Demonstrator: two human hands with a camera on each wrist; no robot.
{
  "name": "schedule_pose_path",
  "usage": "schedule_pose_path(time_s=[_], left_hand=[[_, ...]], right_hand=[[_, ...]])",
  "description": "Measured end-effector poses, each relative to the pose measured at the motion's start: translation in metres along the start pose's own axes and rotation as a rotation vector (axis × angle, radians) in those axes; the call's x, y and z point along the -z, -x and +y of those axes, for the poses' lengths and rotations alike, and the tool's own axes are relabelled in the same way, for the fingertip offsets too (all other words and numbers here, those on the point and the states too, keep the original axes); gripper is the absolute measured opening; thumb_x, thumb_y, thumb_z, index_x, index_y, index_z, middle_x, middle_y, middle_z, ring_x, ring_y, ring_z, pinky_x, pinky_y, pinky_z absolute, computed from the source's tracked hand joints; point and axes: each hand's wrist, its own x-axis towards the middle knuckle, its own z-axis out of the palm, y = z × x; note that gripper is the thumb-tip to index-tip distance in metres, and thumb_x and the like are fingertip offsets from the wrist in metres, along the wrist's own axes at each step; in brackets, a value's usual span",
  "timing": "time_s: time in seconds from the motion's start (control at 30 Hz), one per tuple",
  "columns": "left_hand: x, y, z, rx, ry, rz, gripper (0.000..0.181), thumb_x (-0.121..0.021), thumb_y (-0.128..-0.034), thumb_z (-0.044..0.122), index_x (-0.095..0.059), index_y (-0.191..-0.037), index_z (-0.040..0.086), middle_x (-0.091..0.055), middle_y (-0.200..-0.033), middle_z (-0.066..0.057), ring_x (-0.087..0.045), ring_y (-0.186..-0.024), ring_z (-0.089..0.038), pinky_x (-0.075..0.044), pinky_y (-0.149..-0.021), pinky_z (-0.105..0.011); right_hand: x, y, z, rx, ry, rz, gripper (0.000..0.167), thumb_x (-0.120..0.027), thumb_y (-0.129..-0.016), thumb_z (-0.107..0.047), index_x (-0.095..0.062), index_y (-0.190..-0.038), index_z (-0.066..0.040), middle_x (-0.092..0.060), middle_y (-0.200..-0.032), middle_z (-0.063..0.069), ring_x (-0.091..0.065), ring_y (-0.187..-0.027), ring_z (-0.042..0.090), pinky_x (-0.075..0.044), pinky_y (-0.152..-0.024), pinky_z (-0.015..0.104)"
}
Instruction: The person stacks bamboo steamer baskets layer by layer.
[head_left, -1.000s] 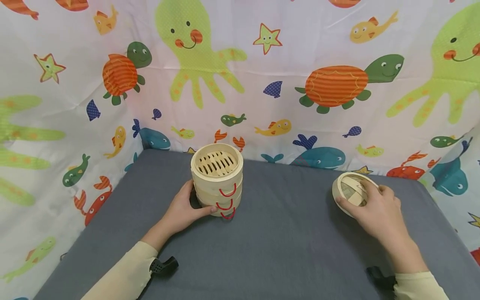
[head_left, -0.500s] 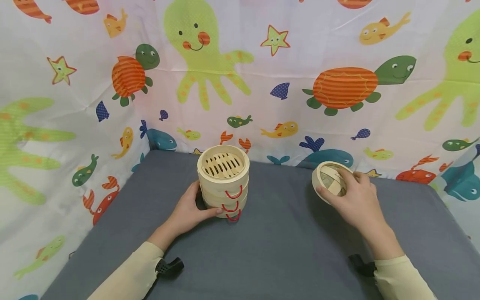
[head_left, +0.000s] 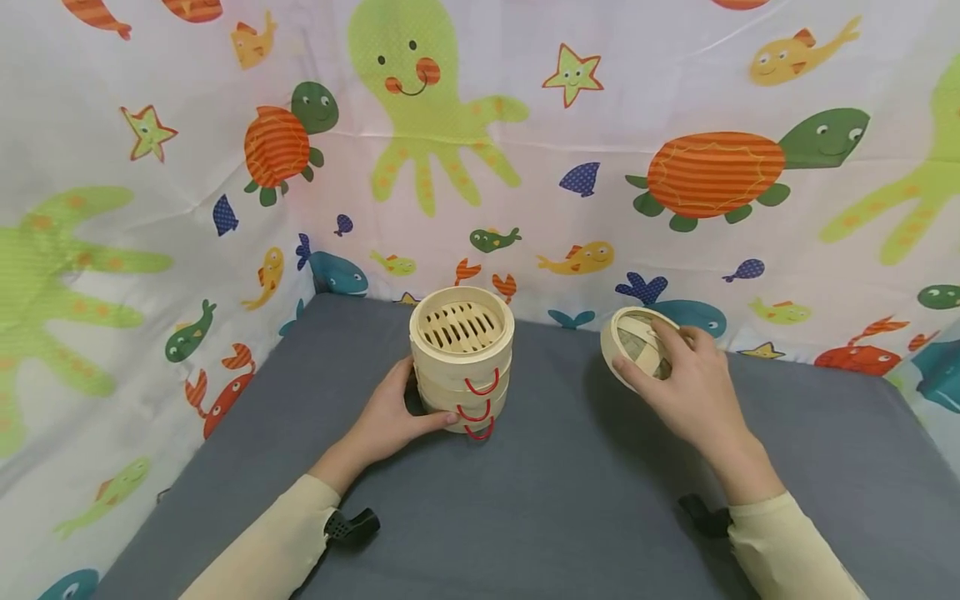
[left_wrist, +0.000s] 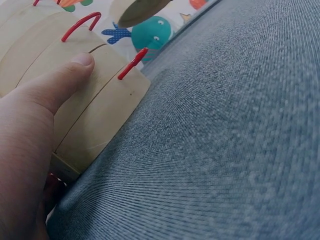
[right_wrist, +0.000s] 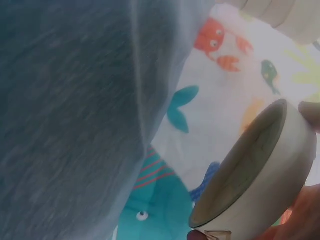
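Note:
A stack of round bamboo steamer baskets (head_left: 459, 367) stands upright on the grey cloth, a slatted floor showing in its top basket and red loops down its front. My left hand (head_left: 390, 417) grips the stack low on its left side; the left wrist view shows the thumb (left_wrist: 65, 82) lying across the lower baskets. To the right, my right hand (head_left: 686, 392) holds the round woven bamboo lid (head_left: 637, 342) by its rim, tilted and raised off the table. In the right wrist view the lid's hollow underside (right_wrist: 245, 170) shows, with fingertips at its edge.
A grey cloth (head_left: 540, 500) covers the table. Behind and at both sides hangs a white curtain (head_left: 510, 108) printed with sea animals. Black wrist camera mounts (head_left: 352, 527) sit at both cuffs.
My right hand has carried the lid leftward and up, closer to the stack. My left hand keeps its grip on the baskets. The head view has turned slightly to the left.

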Motion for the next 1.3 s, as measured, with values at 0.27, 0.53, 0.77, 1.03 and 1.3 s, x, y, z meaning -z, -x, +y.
schedule_pose_path(time_s=[0.27,0.53,0.77,1.03,1.3], left_hand=[[-0.002,-0.002,0.001,0.003,0.006,0.002,0.116,-0.098,-0.0807,0.052,-0.033,-0.171,0.021,-0.048,-0.161,-0.005,-0.049,-0.146,-0.026,-0.042,-0.119,-0.058],[0.0,0.0,0.003,0.021,-0.01,-0.002,0.116,-0.097,-0.0812,0.052,-0.032,-0.172,0.02,-0.046,-0.163,-0.006,-0.046,-0.149,-0.027,-0.04,-0.121,-0.058],[0.0,0.001,0.003,0.007,-0.008,0.0,0.114,-0.098,-0.0817,0.049,-0.034,-0.171,0.019,-0.048,-0.161,-0.007,-0.049,-0.146,-0.027,-0.042,-0.119,-0.056],[0.002,0.0,0.005,-0.003,-0.013,-0.002,0.112,-0.098,-0.0822,0.047,-0.035,-0.17,0.018,-0.048,-0.161,-0.007,-0.05,-0.145,-0.026,-0.044,-0.118,-0.055],[0.002,0.001,0.006,0.006,-0.008,-0.011,0.111,-0.098,-0.0828,0.047,-0.035,-0.17,0.019,-0.048,-0.16,-0.006,-0.049,-0.146,-0.026,-0.043,-0.119,-0.055]], right_hand=[[-0.002,-0.013,-0.026,0.054,-0.066,0.001,0.084,-0.067,-0.1,-0.067,-0.049,-0.166,-0.018,-0.041,-0.158,0.033,-0.039,-0.137,0.059,-0.045,-0.087,0.066],[-0.003,-0.032,-0.069,0.126,-0.132,-0.004,0.085,-0.073,-0.095,-0.067,-0.055,-0.162,-0.017,-0.039,-0.161,0.025,-0.036,-0.143,0.052,-0.044,-0.095,0.063],[-0.004,-0.044,-0.094,0.22,-0.149,0.003,0.082,-0.077,-0.093,-0.063,-0.06,-0.157,-0.015,-0.044,-0.157,0.025,-0.038,-0.142,0.051,-0.041,-0.101,0.067],[-0.005,-0.055,-0.115,0.285,-0.145,-0.003,0.079,-0.078,-0.092,-0.063,-0.064,-0.154,-0.017,-0.047,-0.155,0.021,-0.04,-0.141,0.046,-0.041,-0.103,0.066],[-0.007,-0.059,-0.14,0.327,-0.146,-0.071,0.079,-0.077,-0.091,-0.067,-0.064,-0.154,-0.021,-0.049,-0.151,0.017,-0.044,-0.136,0.045,-0.044,-0.102,0.063]])
